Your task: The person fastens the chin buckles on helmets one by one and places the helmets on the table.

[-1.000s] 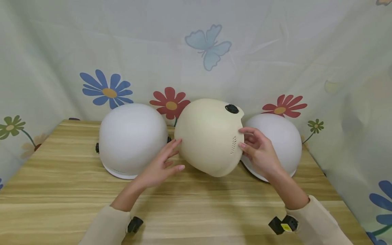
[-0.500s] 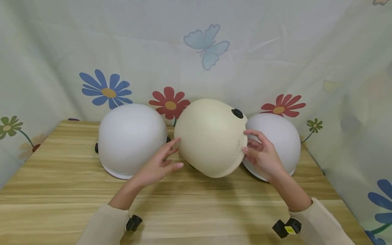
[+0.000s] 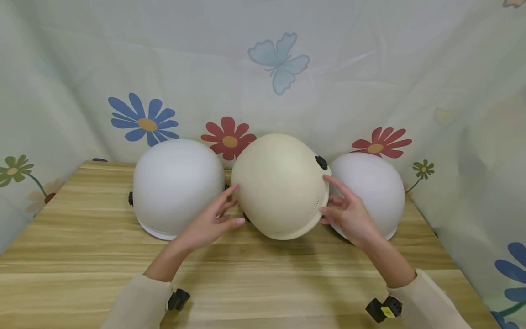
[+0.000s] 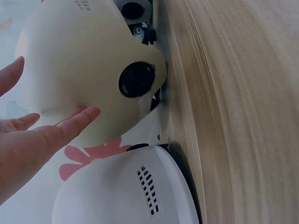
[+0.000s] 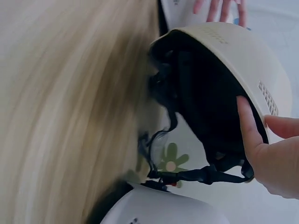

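Between two white helmets stands a cream helmet point(image 3: 279, 187), tilted with its right rim raised off the table. My right hand point(image 3: 349, 214) pinches that rim beside the small vent holes, and the right wrist view shows a finger point(image 5: 248, 123) inside the shell. The dark lining point(image 5: 205, 93) and a hanging chin strap point(image 5: 196, 175) show there too. My left hand point(image 3: 207, 224) touches the cream helmet's left side with fairly straight fingertips. In the left wrist view a round black knob point(image 4: 137, 79) sits on the shell near the table.
One white helmet point(image 3: 176, 187) stands close on the left, by my left hand. Another white helmet point(image 3: 374, 192) is partly hidden behind my right hand. A wooden table point(image 3: 255, 292) bears all of them, and a flowered cloth point(image 3: 185, 59) hangs behind.
The cream helmet has turned clockwise and its raised side has come down a little; its black knob sits lower and further right. My right hand has shifted along the rim; the left barely moved.
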The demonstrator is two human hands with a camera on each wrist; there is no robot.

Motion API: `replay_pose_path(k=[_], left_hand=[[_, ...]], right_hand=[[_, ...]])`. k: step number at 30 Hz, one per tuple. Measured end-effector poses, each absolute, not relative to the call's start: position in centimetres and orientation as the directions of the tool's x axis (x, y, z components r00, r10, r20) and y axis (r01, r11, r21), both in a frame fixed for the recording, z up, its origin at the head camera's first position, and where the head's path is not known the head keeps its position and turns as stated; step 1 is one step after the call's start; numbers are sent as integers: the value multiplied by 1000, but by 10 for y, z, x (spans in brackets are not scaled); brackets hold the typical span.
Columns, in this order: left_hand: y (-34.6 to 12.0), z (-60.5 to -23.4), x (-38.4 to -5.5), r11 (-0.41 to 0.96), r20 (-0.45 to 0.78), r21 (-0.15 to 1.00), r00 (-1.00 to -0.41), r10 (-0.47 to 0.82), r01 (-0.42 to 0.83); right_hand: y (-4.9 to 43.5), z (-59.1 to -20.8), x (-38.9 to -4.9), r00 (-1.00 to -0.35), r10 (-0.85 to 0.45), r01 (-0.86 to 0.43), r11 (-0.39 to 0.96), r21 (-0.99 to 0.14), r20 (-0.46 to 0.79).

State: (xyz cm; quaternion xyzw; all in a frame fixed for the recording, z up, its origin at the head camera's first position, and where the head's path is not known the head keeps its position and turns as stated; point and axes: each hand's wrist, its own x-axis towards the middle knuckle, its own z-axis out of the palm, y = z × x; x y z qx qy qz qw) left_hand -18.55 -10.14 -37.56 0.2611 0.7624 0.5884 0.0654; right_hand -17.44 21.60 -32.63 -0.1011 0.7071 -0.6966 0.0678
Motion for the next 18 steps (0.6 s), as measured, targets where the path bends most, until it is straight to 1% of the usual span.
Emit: replay_pose_path(k=[7, 13, 18], left_hand=[[-103, -379, -189, 172, 174, 943, -863, 475, 284], [-103, -383, -191, 178, 137, 951, -861, 490, 253], [-103, -386, -190, 199, 108, 953, -867, 487, 230]], right_hand=[[212, -346, -178, -975, -222, -29, 70, -997, 12], [208, -357, -179, -980, -197, -19, 66, -998, 5], [206, -364, -179, -979, -200, 22, 75, -997, -37]])
